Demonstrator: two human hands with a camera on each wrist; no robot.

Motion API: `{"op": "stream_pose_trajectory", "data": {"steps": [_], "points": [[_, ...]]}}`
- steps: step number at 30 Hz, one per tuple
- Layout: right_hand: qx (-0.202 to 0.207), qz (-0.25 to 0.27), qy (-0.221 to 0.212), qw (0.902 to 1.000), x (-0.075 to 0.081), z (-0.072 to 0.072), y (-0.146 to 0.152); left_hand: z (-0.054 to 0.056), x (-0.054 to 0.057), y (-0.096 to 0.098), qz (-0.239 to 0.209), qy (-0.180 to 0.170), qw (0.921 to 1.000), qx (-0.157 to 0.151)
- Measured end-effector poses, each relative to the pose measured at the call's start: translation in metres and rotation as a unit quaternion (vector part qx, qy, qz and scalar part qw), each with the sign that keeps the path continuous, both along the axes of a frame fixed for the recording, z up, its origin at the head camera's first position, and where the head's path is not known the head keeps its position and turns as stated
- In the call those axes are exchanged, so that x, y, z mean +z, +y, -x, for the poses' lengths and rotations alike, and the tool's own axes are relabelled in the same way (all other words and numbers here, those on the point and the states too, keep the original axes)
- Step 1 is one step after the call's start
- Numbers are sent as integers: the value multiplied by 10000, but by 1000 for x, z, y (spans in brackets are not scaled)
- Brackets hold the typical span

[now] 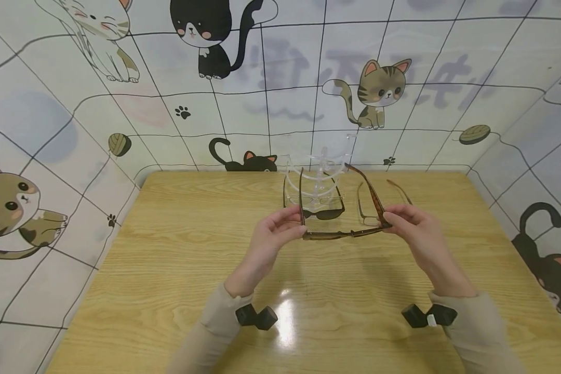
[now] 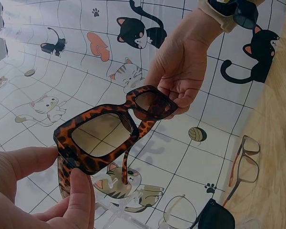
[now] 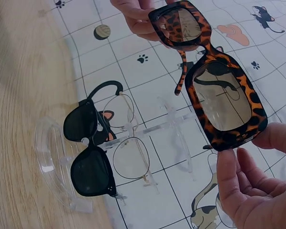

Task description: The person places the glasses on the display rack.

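Note:
Tortoiseshell sunglasses point(image 1: 329, 236) with wide rectangular frames are held up over the table, temples unfolded and pointing away. My left hand point(image 1: 276, 234) pinches their left front corner near the hinge, between thumb and fingers. On the opposite corner, my right hand point(image 1: 413, 228) pinches the frame the same way. Brown tinted lenses point(image 3: 221, 98) show clearly in the right wrist view. Behind them stands a clear plastic glasses rack point(image 1: 319, 182). Black sunglasses point(image 3: 89, 174) sit low on it, with thin-rimmed round glasses point(image 3: 131, 158) just above.
Another pair of glasses point(image 2: 251, 167), with thin rims and brownish temples, rests on the wooden table point(image 1: 168, 270) to the right of the rack. A cat-patterned backdrop point(image 1: 290, 62) encloses the table's back and sides. The rack's upper clear arms stand close to the backdrop.

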State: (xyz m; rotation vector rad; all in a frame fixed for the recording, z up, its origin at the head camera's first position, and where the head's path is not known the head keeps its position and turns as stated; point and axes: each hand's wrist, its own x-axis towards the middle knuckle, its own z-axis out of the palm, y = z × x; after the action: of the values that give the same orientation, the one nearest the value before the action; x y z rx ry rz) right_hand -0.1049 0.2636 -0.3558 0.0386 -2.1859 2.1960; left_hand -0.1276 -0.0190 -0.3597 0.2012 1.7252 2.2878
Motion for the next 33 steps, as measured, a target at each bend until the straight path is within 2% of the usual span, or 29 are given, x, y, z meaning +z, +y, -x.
{"op": "stream_pose_trajectory", "data": {"steps": [8,14,19,27,33], "points": [[-12,-177,-331,9993,2,15,-5,10,-2,-5,8,64,9998,183],[6,-262,-418,9988,6,26,-7,17,1,-6,56,126,9994,327],[84,-145,-415,9990,11,37,-10,26,4,-7,59,127,9988,464],[99,338,-487,9982,15,53,-17,41,7,-8,58,213,9977,639],[104,380,-489,9980,16,64,-19,51,10,-8,0,60,9973,730]]}}
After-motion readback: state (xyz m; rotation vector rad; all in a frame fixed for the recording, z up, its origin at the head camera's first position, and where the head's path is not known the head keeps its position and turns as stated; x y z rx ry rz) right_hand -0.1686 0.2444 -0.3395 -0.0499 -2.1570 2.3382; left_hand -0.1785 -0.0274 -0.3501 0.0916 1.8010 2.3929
